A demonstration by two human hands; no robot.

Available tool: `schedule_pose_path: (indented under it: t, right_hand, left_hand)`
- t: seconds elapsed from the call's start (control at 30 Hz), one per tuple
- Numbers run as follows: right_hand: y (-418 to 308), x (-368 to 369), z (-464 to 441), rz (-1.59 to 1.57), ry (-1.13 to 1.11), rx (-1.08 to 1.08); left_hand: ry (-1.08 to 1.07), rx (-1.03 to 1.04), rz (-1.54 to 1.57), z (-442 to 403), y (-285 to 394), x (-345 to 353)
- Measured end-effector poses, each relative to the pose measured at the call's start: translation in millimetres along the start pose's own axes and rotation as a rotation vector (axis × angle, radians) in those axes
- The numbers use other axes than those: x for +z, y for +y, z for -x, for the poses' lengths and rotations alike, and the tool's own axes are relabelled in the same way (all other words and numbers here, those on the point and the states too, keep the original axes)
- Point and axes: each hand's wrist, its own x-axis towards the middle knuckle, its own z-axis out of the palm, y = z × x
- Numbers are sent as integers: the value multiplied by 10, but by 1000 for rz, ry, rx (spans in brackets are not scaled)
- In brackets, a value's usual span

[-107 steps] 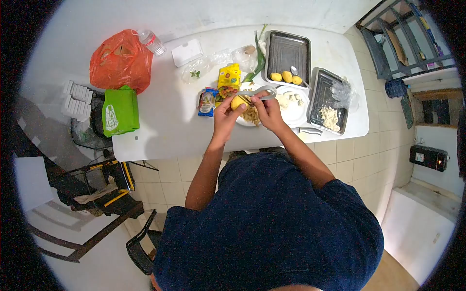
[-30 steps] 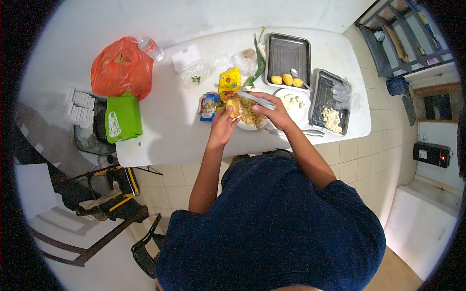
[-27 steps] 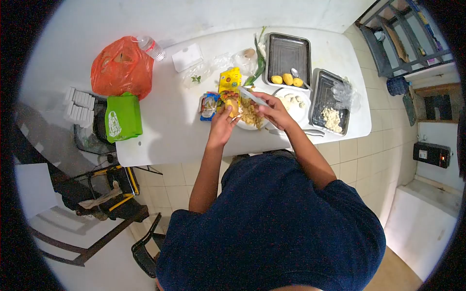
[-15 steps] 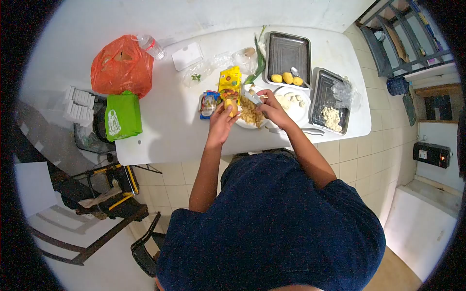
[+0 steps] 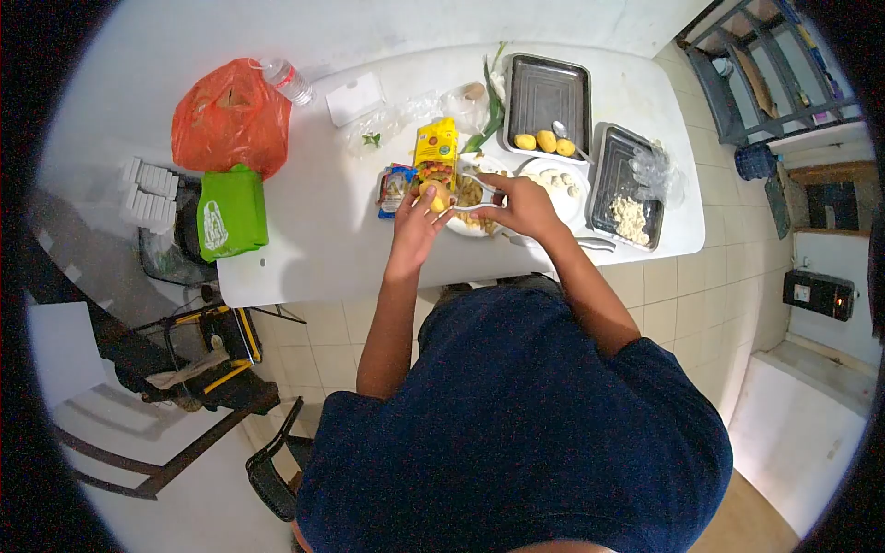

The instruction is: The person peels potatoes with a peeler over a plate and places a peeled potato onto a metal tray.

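My left hand [image 5: 417, 235] is closed around a partly peeled potato [image 5: 435, 196], held above the near left edge of a plate. In my right hand [image 5: 527, 208] is a white Y-shaped peeler [image 5: 477, 195], its head close to the potato. Brown peels [image 5: 468, 221] lie on the white plate [image 5: 468, 163] under both hands. Right of it, a second white plate [image 5: 573, 219] holds garlic-like pale pieces [image 5: 560, 179]. A knife [image 5: 590, 244] lies near the table's front edge, partly behind my right forearm.
A dark tray [image 5: 548, 92] holds several peeled potatoes [image 5: 547, 141] and a spoon. Another tray [image 5: 616, 166] carries chopped pale pieces [image 5: 630, 219] and clear plastic. Yellow packet [image 5: 436, 141], leek [image 5: 490, 101], orange bag [image 5: 230, 120], green bag [image 5: 232, 212] and bottle [image 5: 288, 83] are on the table.
My right hand has turned the peeler, so its forked frame now shows plainly beside the potato. The left hand still holds the potato, its yellow flesh facing up.
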Motion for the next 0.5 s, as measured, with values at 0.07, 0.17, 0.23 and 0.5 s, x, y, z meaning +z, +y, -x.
schedule_pose_path:
  t: [0.07, 0.17, 0.23, 0.5]
  right_hand:
    - [25, 63, 0, 13, 18, 1]
    - [138, 264, -5, -324, 188, 6]
    - [166, 196, -10, -474, 15, 29]
    - [206, 361, 39, -1136, -52, -143]
  left_hand:
    - [35, -11, 23, 12, -5, 24]
    - [99, -34, 33, -66, -75, -52]
    - [117, -8, 24, -47, -67, -10]
    - [96, 51, -48, 9, -77, 47]
